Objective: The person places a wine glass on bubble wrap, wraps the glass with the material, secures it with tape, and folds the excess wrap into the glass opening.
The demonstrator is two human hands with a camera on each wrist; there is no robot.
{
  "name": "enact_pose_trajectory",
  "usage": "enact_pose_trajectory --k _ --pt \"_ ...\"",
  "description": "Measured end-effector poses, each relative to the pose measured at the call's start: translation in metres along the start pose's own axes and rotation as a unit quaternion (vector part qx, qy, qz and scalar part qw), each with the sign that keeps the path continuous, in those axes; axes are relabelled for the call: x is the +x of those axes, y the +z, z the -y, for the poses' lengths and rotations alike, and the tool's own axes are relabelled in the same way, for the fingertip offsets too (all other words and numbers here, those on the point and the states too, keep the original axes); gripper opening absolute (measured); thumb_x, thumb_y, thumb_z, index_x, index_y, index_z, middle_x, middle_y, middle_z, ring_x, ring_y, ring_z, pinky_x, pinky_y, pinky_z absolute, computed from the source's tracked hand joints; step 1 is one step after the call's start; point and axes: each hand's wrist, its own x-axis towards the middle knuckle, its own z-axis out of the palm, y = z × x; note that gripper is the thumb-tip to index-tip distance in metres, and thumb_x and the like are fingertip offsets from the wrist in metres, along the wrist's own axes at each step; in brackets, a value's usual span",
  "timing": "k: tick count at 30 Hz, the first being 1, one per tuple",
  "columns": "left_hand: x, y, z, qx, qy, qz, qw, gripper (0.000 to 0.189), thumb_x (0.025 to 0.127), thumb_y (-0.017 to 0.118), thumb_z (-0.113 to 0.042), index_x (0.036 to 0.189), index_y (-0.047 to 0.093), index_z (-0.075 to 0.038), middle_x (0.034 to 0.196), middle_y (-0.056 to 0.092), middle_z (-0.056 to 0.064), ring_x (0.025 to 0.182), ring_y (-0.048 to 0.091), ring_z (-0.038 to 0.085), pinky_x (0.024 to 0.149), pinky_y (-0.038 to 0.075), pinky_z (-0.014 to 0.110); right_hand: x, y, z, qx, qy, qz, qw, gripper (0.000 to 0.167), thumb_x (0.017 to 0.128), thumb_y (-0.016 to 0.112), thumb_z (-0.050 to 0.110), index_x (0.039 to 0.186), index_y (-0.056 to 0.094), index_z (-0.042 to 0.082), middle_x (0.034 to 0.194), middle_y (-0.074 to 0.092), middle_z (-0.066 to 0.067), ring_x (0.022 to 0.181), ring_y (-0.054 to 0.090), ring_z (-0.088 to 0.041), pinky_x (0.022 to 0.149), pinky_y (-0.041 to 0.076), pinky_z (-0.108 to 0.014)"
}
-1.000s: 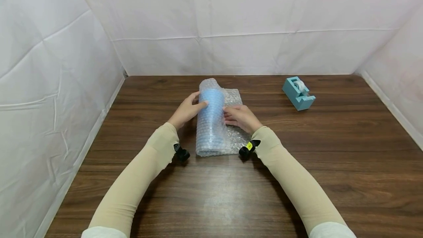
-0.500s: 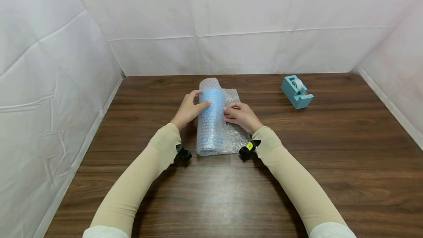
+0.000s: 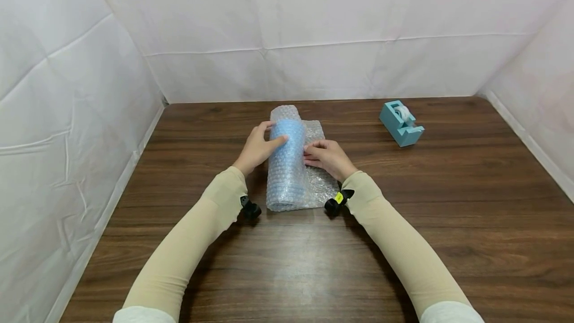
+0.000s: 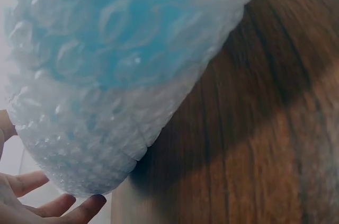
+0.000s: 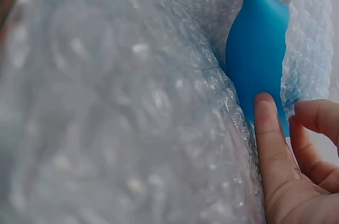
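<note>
White cloth [image 3: 202, 14] was hung behind and along both sides of a dark wood-grain worktop [image 3: 448, 223], on which a roll of bubble wrap [image 3: 284, 183] was laid near the middle, lengthwise from near to far. A blue thing [image 5: 257, 49] was enclosed by it; its kind could not be told, though part of it was left uncovered in the right wrist view. The roll was held on its left side by the left hand [image 3: 257, 149], with the thumb laid over the top and the other fingers set round the side, presumably so that unwinding would be prevented. On the opposite side, the upper layer's edge appeared to be pinched by the right hand [image 3: 329, 158], its thumb and fingers drawn close together, probably so that the edge could be controlled. The wrap's flat tail [image 3: 320, 191] was spread beneath and beside that hand. A teal tape dispenser [image 3: 396, 126] was stood well apart to the right, apparently within reach. Compared with the earliest head view, little had been altered: the left thumb was placed slightly further across the roll, the right index finger was bent more, and the roll was left in place.
</note>
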Motion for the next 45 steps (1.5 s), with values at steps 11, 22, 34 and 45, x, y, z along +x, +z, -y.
enact_pose_trajectory --k 11,22,34,45 --pt "0.0 0.005 -0.005 0.038 0.009 0.002 0.9992 0.061 0.098 0.05 -0.042 0.15 0.033 -0.015 0.152 0.028 0.016 0.139 0.033 0.032 0.11 0.034 0.05 -0.003 -0.002 0.001 -0.008 0.011 -0.021 0.9997 0.021 0.098 0.054 0.01 0.112 0.058 -0.005 0.109 0.056 -0.011 0.091 0.062 -0.015 0.09 0.054 -0.031" --pt "0.002 0.001 -0.001 0.006 0.008 0.014 0.9999 0.048 0.102 0.044 -0.027 0.149 0.036 -0.019 0.152 0.03 0.014 0.133 0.04 0.032 0.107 0.038 0.046 0.0 -0.006 -0.001 0.007 0.013 -0.023 0.9996 0.033 0.099 0.053 0.015 0.121 0.056 -0.009 0.105 0.059 -0.012 0.088 0.064 -0.014 0.088 0.054 -0.03" --pt "0.004 0.003 -0.002 -0.041 -0.017 0.004 0.999 0.064 0.096 0.056 -0.034 0.151 0.029 -0.014 0.149 0.037 0.013 0.136 0.038 0.031 0.106 0.039 0.049 -0.003 -0.011 0.0 -0.007 0.014 -0.009 0.9998 0.036 0.099 0.053 0.016 0.125 0.054 -0.009 0.111 0.059 -0.015 0.089 0.065 -0.014 0.092 0.053 -0.034" --pt "0.004 0.008 -0.003 -0.057 -0.052 0.025 0.9967 0.073 0.095 0.054 -0.045 0.153 0.021 -0.014 0.151 0.035 0.013 0.136 0.038 0.031 0.108 0.037 0.049 -0.006 -0.014 0.001 -0.034 0.025 0.0 0.9991 0.039 0.101 0.05 0.019 0.127 0.054 -0.01 0.114 0.059 -0.016 0.089 0.065 -0.012 0.093 0.052 -0.034"
